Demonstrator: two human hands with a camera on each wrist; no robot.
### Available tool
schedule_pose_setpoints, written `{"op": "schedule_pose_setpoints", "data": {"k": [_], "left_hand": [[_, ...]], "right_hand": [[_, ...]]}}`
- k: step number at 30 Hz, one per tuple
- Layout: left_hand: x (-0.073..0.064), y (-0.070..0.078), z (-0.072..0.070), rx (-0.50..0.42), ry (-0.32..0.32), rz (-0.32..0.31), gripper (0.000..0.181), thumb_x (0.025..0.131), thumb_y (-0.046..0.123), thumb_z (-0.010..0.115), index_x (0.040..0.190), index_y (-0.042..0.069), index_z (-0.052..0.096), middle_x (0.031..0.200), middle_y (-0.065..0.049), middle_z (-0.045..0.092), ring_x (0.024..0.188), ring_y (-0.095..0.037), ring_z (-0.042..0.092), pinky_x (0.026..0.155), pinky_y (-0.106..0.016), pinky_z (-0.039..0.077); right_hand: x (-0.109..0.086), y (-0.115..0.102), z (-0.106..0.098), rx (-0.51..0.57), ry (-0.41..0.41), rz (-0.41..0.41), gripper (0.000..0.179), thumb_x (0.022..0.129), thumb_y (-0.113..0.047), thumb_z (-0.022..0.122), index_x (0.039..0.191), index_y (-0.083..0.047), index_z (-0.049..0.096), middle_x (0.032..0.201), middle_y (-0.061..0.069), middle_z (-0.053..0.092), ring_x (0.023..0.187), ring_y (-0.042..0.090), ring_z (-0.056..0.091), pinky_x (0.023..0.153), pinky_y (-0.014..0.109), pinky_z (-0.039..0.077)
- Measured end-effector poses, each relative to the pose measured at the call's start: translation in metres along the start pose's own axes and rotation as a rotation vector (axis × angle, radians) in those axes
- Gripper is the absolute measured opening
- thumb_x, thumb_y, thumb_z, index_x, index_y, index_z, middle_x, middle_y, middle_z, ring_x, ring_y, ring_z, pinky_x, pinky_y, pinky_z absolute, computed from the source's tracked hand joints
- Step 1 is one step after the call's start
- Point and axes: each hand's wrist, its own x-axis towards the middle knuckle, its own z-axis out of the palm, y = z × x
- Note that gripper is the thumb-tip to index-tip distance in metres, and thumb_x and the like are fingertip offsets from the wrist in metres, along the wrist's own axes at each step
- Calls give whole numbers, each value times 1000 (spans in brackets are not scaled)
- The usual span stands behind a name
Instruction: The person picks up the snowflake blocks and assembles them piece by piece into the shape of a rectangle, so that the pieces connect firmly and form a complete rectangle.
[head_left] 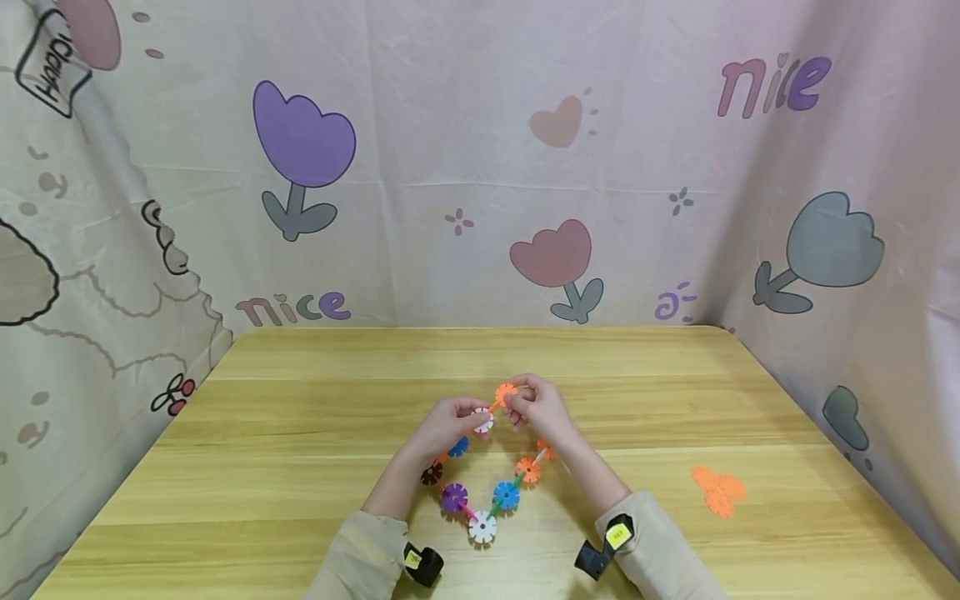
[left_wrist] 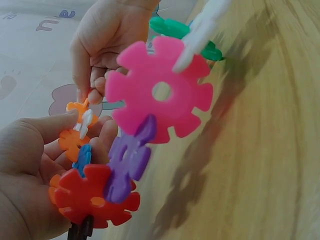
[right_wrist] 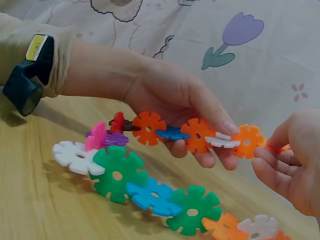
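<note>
A looped chain of notched plastic snowflake discs in several colours hangs between the two hands. My left hand pinches the chain at a white disc, thumb on top and fingers beneath. An orange disc sits just beyond that white one. At this end of the chain, my right hand pinches another orange disc, seen edge-on and partly covered by the fingers. Close to the left wrist camera are a pink disc, a purple disc and a red disc.
Several loose orange discs lie in a small pile on the wooden table, right of the right forearm. The lower part of the chain, with a white disc, is nearer the person. A printed curtain stands behind the table.
</note>
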Motion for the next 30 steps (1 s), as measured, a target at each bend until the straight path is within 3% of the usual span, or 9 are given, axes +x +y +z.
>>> {"op": "schedule_pose_setpoints", "data": {"k": [8,14,20,24,30], "left_hand": [[4,-5,-2,3,15,12,33,93,19,56,115,-6,60,96,-19,65,83,-29,62,64,-32,48],[4,-5,-1,28,55,5,30,92,18,58,112,-4,63,91,-9,65,74,-22,56,60,-30,47],[6,-5,2,-39,12,24,38,94,16,55,124,-7,53,100,-21,63,80,-29,62,59,-32,51],[6,-5,3,-100,-30,30,47,94,11,54,134,-10,39,111,-25,58,82,-31,62,65,-38,54],[5,-4,3,-97,-28,19,52,94,9,54,138,-8,33,115,-25,56,92,-28,60,73,-36,53]], "right_hand": [[-3,3,4,5,-3,-49,23,88,3,56,111,7,54,72,19,63,54,16,57,53,33,53],[-4,5,7,56,-14,-56,25,89,6,55,114,9,53,77,26,62,55,17,57,56,39,54],[-3,5,7,70,-17,-40,33,92,5,49,125,11,48,77,20,62,62,27,61,60,40,54],[-2,5,10,26,-61,-38,35,93,5,47,128,10,46,76,13,61,63,21,59,61,34,54],[-4,7,14,-8,-52,-24,25,90,6,51,114,11,49,72,11,61,58,16,57,55,28,51]]}}
